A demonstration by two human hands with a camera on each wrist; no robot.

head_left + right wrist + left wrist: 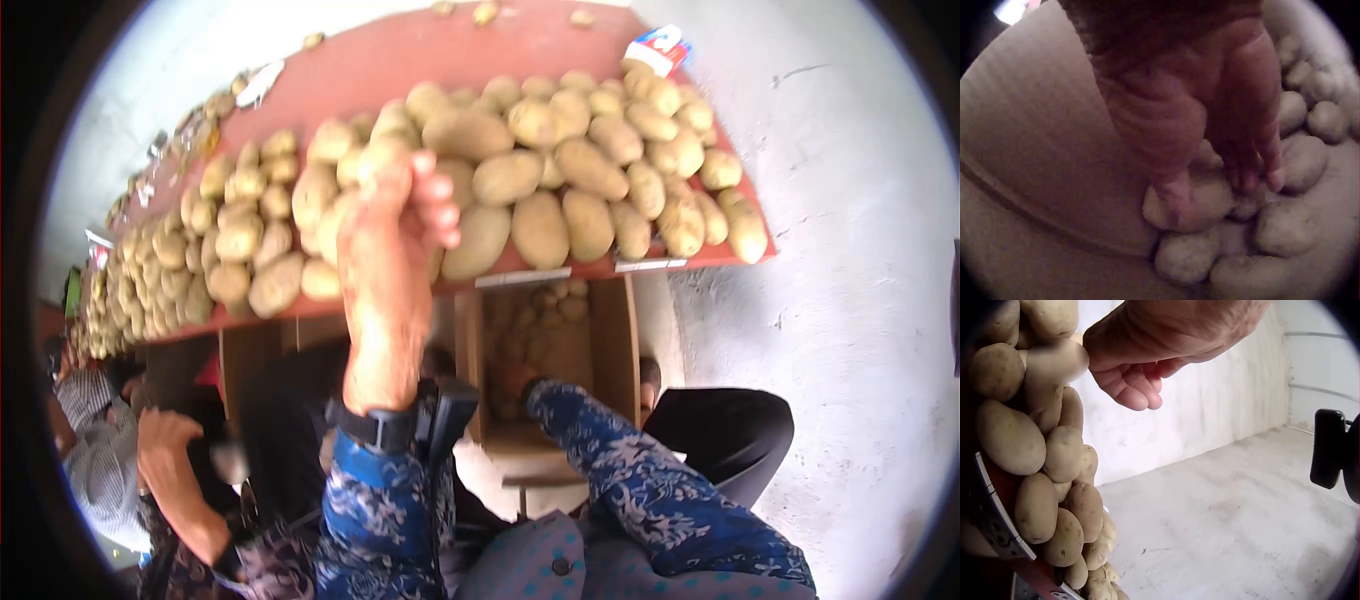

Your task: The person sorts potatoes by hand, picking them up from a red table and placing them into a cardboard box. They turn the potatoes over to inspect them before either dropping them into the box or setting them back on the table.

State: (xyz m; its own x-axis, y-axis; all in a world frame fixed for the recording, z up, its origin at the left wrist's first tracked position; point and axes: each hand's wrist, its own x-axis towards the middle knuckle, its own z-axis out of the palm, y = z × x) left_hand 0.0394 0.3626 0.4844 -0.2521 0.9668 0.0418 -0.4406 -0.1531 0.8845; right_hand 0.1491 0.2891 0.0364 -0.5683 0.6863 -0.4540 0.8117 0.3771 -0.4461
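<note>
My left hand (390,230) is raised over the front of the potato pile (540,235), its fingers loosely bent. In the left wrist view this left hand (1179,334) has its fingertips bare, with a motion-blurred potato (1057,360) right beside it. Down inside a cardboard box (628,350) under the table edge, my right hand (515,380) reaches among potatoes. The right wrist view shows that right hand (1191,112) gripping a potato (1210,197), thumb on the near side and fingers on the far side. More potatoes (1288,228) lie around it.
The red table (370,65) carries potatoes in graded heaps. A red, white and blue packet (660,50) lies at its far right corner. A white wall (840,300) stands to the right. Another person's arm (185,490) is at the lower left.
</note>
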